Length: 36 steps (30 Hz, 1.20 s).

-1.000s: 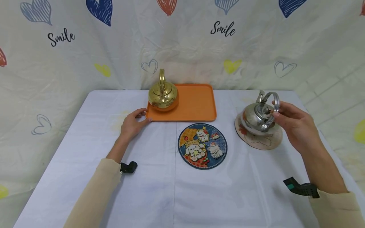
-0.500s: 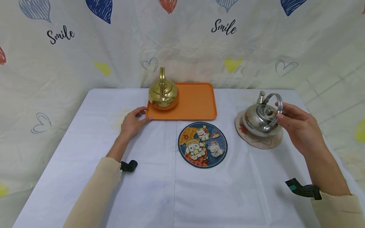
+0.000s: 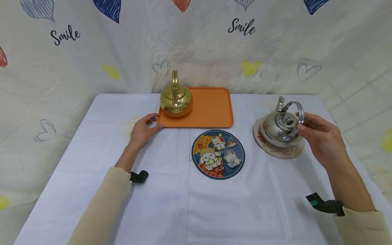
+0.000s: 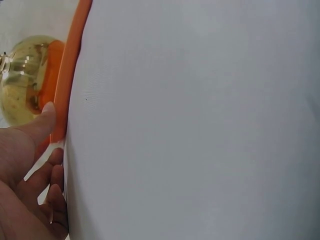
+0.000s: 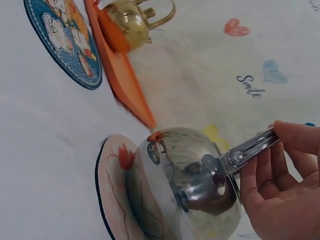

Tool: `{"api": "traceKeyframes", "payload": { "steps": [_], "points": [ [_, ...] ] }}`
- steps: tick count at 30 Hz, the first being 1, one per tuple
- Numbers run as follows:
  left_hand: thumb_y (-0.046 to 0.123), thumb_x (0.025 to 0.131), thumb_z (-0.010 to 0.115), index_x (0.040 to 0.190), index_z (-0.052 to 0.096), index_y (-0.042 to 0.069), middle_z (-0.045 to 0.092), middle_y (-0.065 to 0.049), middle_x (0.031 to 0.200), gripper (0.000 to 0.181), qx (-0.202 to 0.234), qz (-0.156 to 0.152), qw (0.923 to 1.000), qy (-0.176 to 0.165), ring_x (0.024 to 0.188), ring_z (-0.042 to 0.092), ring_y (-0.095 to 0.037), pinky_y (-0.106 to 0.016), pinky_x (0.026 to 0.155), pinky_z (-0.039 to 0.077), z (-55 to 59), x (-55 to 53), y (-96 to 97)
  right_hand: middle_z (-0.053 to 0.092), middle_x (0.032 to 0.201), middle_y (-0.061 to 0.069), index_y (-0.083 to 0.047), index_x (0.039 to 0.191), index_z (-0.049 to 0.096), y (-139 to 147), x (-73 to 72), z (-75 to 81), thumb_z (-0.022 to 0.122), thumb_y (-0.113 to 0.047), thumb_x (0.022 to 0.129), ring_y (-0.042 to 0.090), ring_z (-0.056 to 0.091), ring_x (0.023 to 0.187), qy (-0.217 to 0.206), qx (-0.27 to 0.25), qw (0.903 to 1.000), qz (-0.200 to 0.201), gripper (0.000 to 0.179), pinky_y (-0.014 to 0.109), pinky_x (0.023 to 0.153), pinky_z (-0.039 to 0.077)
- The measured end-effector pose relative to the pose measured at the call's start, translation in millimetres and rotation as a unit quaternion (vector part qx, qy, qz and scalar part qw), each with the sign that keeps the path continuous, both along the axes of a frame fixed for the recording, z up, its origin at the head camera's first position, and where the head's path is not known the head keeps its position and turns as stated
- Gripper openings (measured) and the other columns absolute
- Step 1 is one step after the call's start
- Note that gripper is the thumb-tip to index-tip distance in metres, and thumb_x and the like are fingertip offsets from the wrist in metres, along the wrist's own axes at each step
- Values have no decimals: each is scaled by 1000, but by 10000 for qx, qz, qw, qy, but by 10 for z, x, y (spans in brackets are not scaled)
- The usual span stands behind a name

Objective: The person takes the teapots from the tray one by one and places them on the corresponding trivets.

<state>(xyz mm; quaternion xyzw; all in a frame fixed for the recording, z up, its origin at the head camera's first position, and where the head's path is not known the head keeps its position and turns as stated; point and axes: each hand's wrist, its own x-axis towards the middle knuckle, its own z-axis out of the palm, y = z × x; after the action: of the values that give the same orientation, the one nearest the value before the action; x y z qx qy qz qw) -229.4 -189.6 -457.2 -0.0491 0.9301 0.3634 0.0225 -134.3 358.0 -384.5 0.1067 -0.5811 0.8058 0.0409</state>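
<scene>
My left hand (image 3: 143,131) holds the near left corner of an orange tray (image 3: 211,107), thumb at the front edge and fingers at the left side. On the tray's left part stands a gold kettle (image 3: 176,98) with its handle upright. My right hand (image 3: 321,137) pinches the arched handle of a silver kettle (image 3: 278,127) between thumb and fingers. The silver kettle is close over a round pinkish mat (image 5: 116,175) with a red leaf print, and hides most of it. In the right wrist view a dark shadow lies between the kettle's base and the mat.
A round blue and orange mat (image 3: 218,154) with cartoon animals lies in front of the tray, between the hands. A white cloth (image 3: 171,204) covers the table. Behind it hangs a pale curtain (image 3: 202,47) printed with hearts and "Smile".
The right hand and the silver kettle have shifted slightly to the right over the mat. The left hand keeps its hold on the tray corner. The whole view has drifted slightly.
</scene>
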Motion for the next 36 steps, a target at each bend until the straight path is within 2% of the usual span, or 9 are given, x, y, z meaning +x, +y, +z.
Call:
{"api": "traceKeyframes", "payload": {
  "steps": [5,15,21,25,29,36],
  "points": [
    [38,96,74,148,58,22,65,-6,138,56,27,-9,10000,14,134,55,-29,-54,113,42,0,0,1,75,113,5,6,134,64,-18,16,4,46,15,101,15,65,102,-39,-10,9999,-157,38,23,91,49],
    [38,96,74,146,59,22,65,-6,137,55,24,-18,10000,49,133,55,-28,-53,112,43,12,0,-6,74,114,6,6,131,66,-36,5,17,47,12,103,15,68,101,-85,-193,9997,-133,34,23,89,54],
    [39,96,74,147,58,23,65,-6,138,56,30,15,10000,-16,134,55,-28,-54,112,42,20,7,6,73,108,4,5,128,67,-48,-3,13,49,10,103,14,67,98,-108,-150,9992,-351,31,24,87,53],
    [40,96,74,147,58,23,65,-6,138,56,1,18,10000,-39,133,54,-28,-54,112,43,28,4,21,72,104,4,4,128,67,-63,-8,41,51,12,101,14,68,94,-70,-250,9977,-625,32,23,85,55],
    [40,96,74,147,58,23,65,-6,138,56,-1,20,10000,-33,133,55,-28,-54,112,43,29,0,30,70,103,4,4,132,64,-100,-44,114,57,14,98,13,66,91,68,-78,9942,-1074,36,19,83,58],
    [41,97,73,148,57,23,65,-5,140,57,-69,46,9999,-78,135,54,-28,-54,112,43,34,11,17,70,110,4,3,133,63,-175,-129,254,68,9,93,14,63,102,173,358,9799,-1955,40,12,86,57]
  ]
}}
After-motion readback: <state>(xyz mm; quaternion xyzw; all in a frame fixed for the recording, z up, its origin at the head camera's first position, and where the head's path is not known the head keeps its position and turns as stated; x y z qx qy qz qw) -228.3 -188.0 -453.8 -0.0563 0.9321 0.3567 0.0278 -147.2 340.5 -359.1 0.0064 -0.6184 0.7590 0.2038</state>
